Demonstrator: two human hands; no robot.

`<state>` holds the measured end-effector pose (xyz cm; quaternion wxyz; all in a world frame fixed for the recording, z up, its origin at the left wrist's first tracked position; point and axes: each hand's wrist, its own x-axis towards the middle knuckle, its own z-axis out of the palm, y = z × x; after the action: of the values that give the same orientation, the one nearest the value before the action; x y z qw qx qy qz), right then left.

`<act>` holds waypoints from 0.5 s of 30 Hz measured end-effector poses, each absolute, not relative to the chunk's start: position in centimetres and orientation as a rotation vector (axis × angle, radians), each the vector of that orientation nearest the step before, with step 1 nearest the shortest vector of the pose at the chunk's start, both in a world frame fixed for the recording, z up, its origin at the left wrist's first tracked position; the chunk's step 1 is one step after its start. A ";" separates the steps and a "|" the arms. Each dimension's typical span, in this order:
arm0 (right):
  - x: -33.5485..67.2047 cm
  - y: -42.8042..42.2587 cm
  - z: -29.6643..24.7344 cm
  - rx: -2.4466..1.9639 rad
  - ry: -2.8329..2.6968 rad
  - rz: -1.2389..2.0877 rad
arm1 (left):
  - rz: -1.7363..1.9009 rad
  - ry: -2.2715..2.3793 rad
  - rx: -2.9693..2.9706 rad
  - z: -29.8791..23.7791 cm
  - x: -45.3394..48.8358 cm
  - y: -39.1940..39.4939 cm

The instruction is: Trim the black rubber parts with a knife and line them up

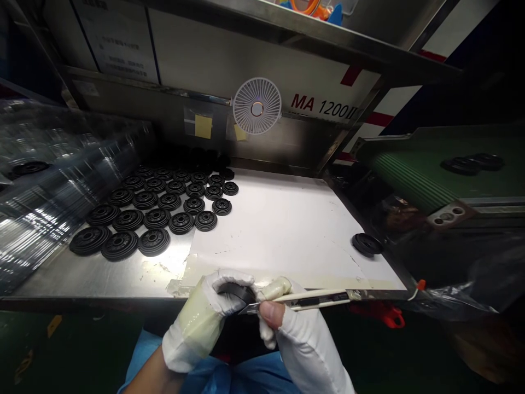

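My left hand (200,317), in a white glove with taped fingers, grips a black rubber disc (235,293) at the near edge of the table. My right hand (295,334), also gloved, holds a slim utility knife (311,300) with its blade end against the disc's rim. Several rows of ribbed black discs (153,242) lie on the steel table (98,279) to the left. One more black disc (367,244) rests alone at the right edge of the white paper sheet (283,230).
A small white fan (257,105) is fixed to the machine panel (324,104) behind the table. Transparent plastic sheeting (53,191) hangs at the left. On the right, a green conveyor (410,169) carries dark discs (471,163). A red object (381,314) sits below the table edge.
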<state>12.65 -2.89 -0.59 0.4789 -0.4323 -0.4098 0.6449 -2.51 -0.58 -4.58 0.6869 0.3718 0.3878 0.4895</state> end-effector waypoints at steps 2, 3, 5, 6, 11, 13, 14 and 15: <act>13.1 -2.5 -0.2 -1.031 -1.026 1.557 | 1.022 0.807 0.872 -4.5 -2.7 -0.5; 13.3 -2.3 -0.1 -1.021 -1.027 1.554 | 0.986 0.759 0.893 -4.5 -2.7 -0.5; 13.5 -1.9 0.0 -1.004 -1.040 1.592 | 0.913 0.661 0.942 -4.2 -2.7 -0.4; 13.5 -1.8 0.0 -1.001 -1.045 1.622 | 0.890 0.627 0.961 -4.1 -2.7 -0.3; 13.4 -1.5 -0.4 -1.035 -1.020 1.681 | 0.847 0.589 0.988 -3.0 -2.5 -0.3; 13.5 -1.5 -0.5 -1.033 -1.035 1.668 | 0.815 0.559 1.015 -2.5 -2.4 -0.4; 13.7 -1.6 -0.5 -1.026 -1.053 1.670 | 0.814 0.561 1.024 -2.4 -2.4 -0.5; 14.0 -1.6 -0.5 -1.018 -1.076 1.685 | 0.825 0.589 1.026 -2.4 -2.4 -0.6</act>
<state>14.05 -1.62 -0.49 0.4339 -0.4089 -0.4322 0.6765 -2.35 -0.60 -2.36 0.7511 0.4697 0.2694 0.3777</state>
